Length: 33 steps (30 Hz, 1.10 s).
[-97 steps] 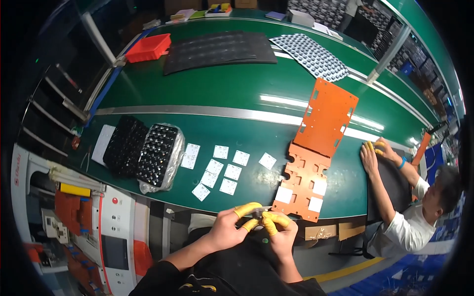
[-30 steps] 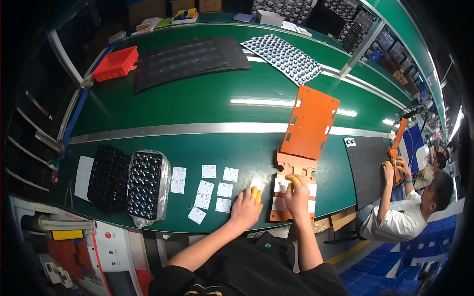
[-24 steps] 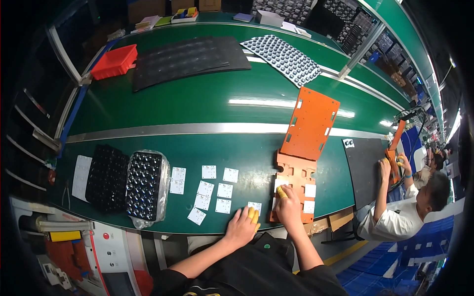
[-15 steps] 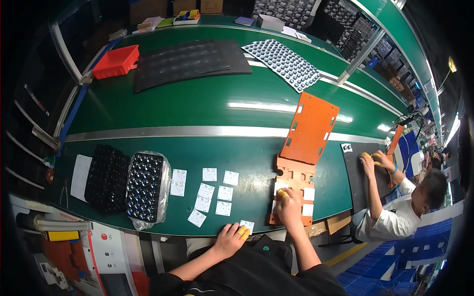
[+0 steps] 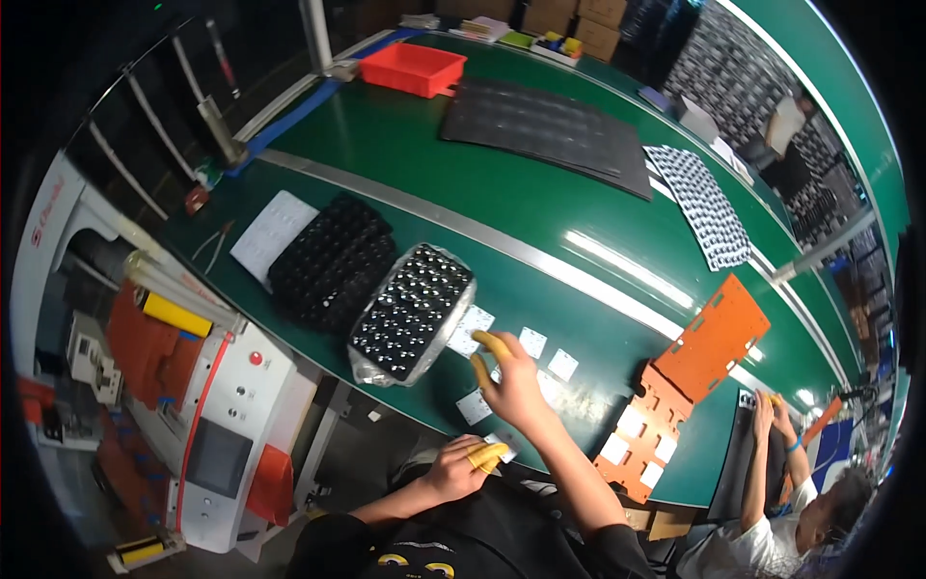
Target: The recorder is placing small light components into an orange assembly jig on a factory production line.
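Note:
My left hand (image 5: 465,469), with yellow finger covers, is closed at the table's front edge. It pinches a thin white square board (image 5: 503,443). My right hand (image 5: 514,386) reaches over the loose white boards, thumb and covered forefinger apart and nothing visible between them. Its fingertips are nearest to a pair of white boards (image 5: 473,326) beside the bagged tray. Other white boards (image 5: 532,342) lie around the hand, some partly hidden by it. To the right stands an orange fixture (image 5: 648,409) with its flat orange lid (image 5: 716,336) swung back. Several white boards (image 5: 666,448) sit in its recesses.
Left of my hands are a black tray of shiny round parts (image 5: 413,314) in clear plastic, stacked black trays (image 5: 333,261) and a white sheet (image 5: 275,232). Farther back are a red bin (image 5: 413,69), black sheets (image 5: 550,130) and a dotted panel (image 5: 702,207). A co-worker (image 5: 767,526) sits at right.
My right hand has left the orange fixture and moved left to the loose boards. The left hand stays at the table edge with its board. The view has turned toward the left.

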{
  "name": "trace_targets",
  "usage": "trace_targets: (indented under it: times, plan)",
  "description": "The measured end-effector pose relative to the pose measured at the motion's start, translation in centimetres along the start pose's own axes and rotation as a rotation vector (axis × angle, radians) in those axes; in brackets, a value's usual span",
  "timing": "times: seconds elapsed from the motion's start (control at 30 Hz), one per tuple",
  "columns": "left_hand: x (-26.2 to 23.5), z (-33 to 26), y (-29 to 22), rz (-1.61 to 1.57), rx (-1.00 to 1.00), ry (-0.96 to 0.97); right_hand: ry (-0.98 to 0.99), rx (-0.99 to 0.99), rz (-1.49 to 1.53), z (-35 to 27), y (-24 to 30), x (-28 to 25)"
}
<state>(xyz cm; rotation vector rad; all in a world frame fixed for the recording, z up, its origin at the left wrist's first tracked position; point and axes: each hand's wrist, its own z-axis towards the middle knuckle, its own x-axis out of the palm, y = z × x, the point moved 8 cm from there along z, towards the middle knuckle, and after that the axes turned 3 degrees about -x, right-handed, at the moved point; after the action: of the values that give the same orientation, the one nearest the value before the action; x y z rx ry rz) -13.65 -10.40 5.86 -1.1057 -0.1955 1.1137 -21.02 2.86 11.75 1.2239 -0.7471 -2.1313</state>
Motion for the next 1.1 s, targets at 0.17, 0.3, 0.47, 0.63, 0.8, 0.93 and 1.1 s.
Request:
trace_targets:
  times: [0.17, 0.3, 0.47, 0.63, 0.8, 0.93, 1.1]
  plan:
    - [-5.1, -1.4, 0.4, 0.051, -0.108, -0.133, 0.085, -0.123, -0.041, 5.7, 1.3, 7.0]
    - [-7.7, -2.9, 0.7, 0.108, -0.208, -0.251, 0.092, -0.367, -0.289, 8.3, 4.5, 9.2]
    - [-9.8, -4.1, 1.2, 0.179, -0.344, -0.412, 0.158, -0.439, -0.324, 9.1, 4.4, 10.6]
    - [-10.1, -5.5, 3.8, -0.245, -0.516, -0.619, 0.223, -0.064, 0.227, 6.0, 6.7, 5.7]
    - [-8.4, -1.9, 2.0, -0.339, -0.557, -0.504, 0.206, 0.124, 0.490, -3.7, 5.2, 0.1]
    - [-4.6, 0.5, 0.1, -0.357, -0.515, -0.257, -0.030, 0.262, 0.549, -10.0, 3.3, -2.5]
    - [-1.9, 2.8, -2.0, -0.336, -0.499, -0.142, -0.221, 0.310, 0.496, -13.0, 1.9, -6.0]
